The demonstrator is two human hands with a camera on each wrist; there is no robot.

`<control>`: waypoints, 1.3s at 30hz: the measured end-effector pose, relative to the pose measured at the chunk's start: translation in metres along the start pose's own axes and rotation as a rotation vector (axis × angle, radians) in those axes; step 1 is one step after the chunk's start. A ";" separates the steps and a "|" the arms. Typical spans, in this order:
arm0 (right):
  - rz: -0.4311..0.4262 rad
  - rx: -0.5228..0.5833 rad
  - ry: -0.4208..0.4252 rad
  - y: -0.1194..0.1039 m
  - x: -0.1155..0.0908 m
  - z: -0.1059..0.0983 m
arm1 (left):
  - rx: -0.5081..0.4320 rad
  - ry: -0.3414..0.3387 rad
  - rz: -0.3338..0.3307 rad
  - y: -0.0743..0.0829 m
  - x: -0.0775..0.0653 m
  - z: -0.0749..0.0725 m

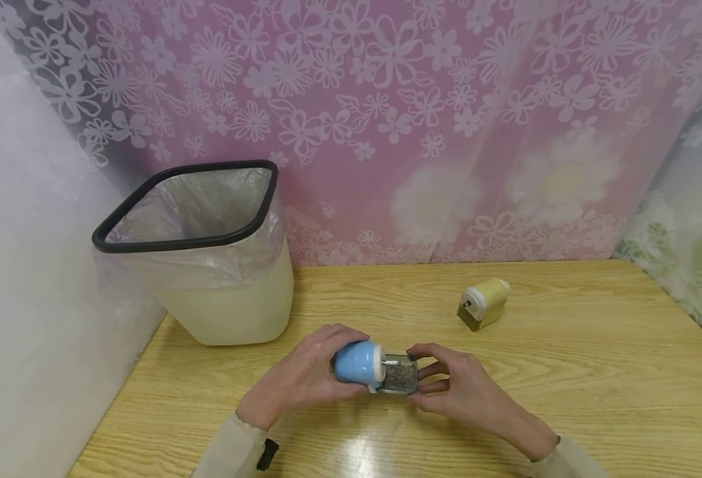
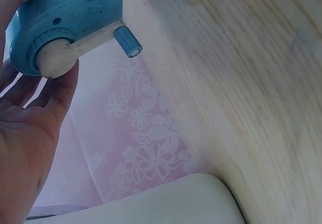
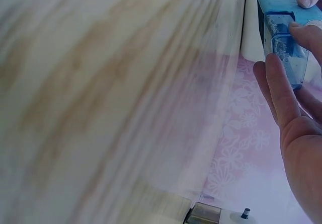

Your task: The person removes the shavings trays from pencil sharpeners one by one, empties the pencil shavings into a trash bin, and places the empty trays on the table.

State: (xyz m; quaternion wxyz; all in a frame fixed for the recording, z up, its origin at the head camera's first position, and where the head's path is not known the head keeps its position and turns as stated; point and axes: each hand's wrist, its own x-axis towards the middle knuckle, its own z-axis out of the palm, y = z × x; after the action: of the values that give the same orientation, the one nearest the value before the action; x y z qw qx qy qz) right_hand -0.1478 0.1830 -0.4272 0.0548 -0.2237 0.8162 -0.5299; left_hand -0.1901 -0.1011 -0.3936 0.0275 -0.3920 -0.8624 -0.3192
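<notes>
A blue hand-crank pencil sharpener [image 1: 355, 363] lies between the two hands, just over the table. My left hand [image 1: 309, 372] grips its blue body from the left. In the left wrist view the sharpener's white crank [image 2: 93, 44] with a blue knob sticks out from its end. At the right side of the body is a clear shavings drawer [image 1: 400, 374] with dark shavings inside. My right hand [image 1: 464, 385] pinches the drawer's outer end between thumb and fingers. The drawer [image 3: 289, 58] also shows in the right wrist view; how far it sits inside the body I cannot tell.
A white waste bin [image 1: 237, 305] with a black rim and a clear liner stands at the left, by the curtain. Farther back on the wooden table [image 1: 566, 345] to the right lies a yellow pencil sharpener [image 1: 490, 302]. A pink floral curtain [image 1: 357, 219] borders the table's back edge.
</notes>
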 end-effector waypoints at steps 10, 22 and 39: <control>0.002 -0.043 0.046 0.002 -0.003 -0.014 | 0.014 -0.022 -0.059 -0.006 -0.002 0.000; 0.021 -0.100 0.112 0.005 -0.010 -0.029 | 0.037 -0.038 -0.091 -0.016 -0.005 0.000; 0.028 -0.121 0.149 0.006 -0.013 -0.033 | 0.043 -0.066 -0.077 -0.017 -0.005 0.000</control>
State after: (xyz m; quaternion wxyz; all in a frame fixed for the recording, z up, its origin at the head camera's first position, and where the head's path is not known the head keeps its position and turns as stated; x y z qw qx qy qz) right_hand -0.1487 0.2179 -0.4202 -0.0123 -0.1750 0.8515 -0.4941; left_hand -0.1988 -0.1127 -0.4041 -0.0046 -0.3681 -0.8840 -0.2882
